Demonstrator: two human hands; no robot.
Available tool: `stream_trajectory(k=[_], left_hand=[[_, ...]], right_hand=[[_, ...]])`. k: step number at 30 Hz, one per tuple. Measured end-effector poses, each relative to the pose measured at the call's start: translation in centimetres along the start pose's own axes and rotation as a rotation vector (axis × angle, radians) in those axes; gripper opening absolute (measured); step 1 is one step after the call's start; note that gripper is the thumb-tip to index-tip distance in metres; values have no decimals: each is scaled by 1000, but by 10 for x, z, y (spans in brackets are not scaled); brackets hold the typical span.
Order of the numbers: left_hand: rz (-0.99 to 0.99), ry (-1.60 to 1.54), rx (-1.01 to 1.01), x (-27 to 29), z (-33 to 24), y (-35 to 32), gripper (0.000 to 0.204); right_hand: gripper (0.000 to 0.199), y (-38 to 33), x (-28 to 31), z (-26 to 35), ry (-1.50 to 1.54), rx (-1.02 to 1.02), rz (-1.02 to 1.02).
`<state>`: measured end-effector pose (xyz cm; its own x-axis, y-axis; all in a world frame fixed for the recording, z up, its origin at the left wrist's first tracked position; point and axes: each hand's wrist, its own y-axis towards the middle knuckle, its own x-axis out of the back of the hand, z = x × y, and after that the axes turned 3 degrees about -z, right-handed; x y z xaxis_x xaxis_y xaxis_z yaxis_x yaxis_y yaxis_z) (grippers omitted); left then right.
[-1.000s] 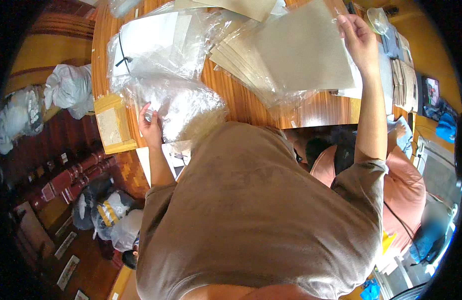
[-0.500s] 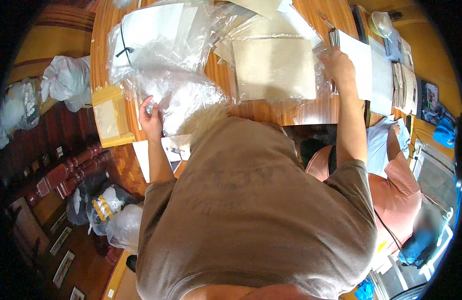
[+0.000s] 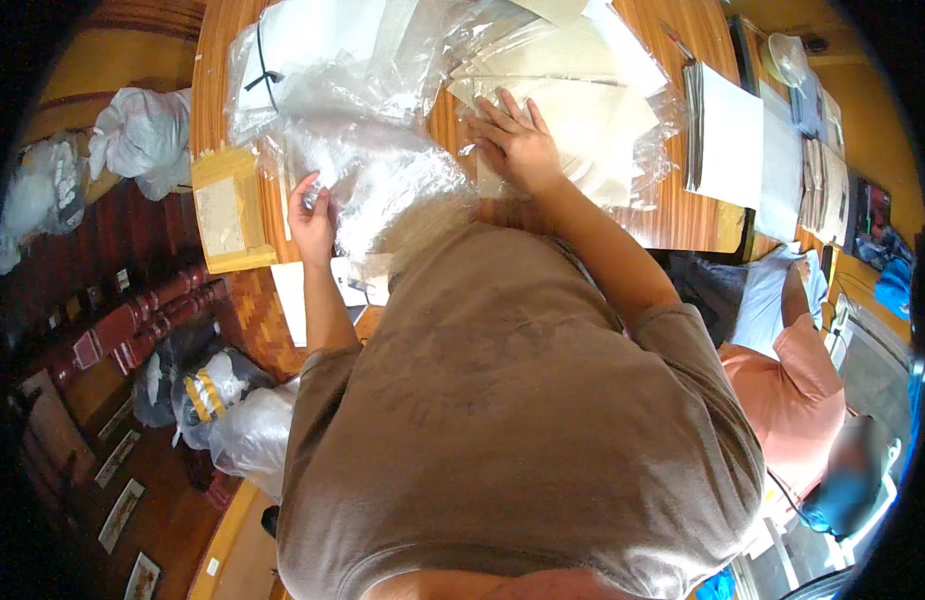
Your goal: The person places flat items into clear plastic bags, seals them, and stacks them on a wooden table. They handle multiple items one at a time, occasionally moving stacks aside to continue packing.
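Observation:
My left hand (image 3: 311, 222) is at the near left edge of a crumpled clear plastic bag (image 3: 378, 175), its curled thumb and fingers pinching the film there. My right hand (image 3: 528, 150) lies with fingers spread on beige sheets (image 3: 603, 130) that have clear plastic around them. Whether the sheets are paper or cloth I cannot tell. Beyond the crumpled bag, more clear plastic lies over white sheets (image 3: 323, 45), with a black tie (image 3: 265, 78) across them.
A stack of white-topped sheets (image 3: 728, 140) stands right of the beige ones, with a brush-like tool (image 3: 673, 38) beyond. A yellow-edged cardboard piece (image 3: 221, 215) is at the table's left edge. A co-worker in a pink shirt (image 3: 793, 390) sits at right. Filled bags (image 3: 253, 430) lie at lower left.
My right hand has moved left from the white-topped stack onto the beige sheets, and its fingers are now spread. My left hand stays at the plastic bag's edge.

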<state>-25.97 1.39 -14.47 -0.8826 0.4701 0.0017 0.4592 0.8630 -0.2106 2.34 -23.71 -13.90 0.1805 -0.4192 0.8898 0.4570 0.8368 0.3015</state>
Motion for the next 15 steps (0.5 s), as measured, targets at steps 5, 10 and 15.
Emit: stream_trajectory(k=[5,10,15], left_hand=[[13,28,6,-3,-6,1,26],[9,25,8,2,-1,3,26],[-21,53,-10,-4,-1,2,24]], right_hand=[[29,-9,14,-19,143,82,-25],[19,4,80,-7,670,-237,-234],[36,16,112,-3,433,-342,-217]])
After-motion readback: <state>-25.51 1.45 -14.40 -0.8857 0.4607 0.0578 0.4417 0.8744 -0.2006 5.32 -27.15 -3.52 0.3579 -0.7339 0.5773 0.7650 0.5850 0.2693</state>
